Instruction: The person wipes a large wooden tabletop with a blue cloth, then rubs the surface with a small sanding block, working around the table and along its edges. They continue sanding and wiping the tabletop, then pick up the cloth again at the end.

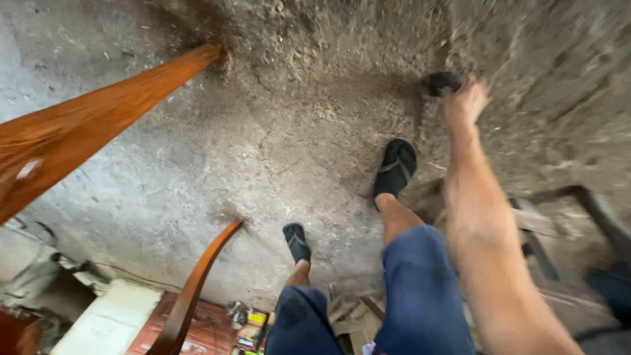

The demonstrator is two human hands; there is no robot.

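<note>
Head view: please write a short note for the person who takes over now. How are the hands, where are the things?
Right hand: arm stretched down to the dusty concrete floor; its fingers touch a small dark object. The picture is blurred, so a firm grip cannot be confirmed.
Left hand: not in view.
Things: two curved brown wooden legs, a long one at upper left and a shorter one lower down, stand on the floor. The person wears black sandals and blue shorts.
Done: hand has reached the object. Left: the object is not clearly lifted.
</note>
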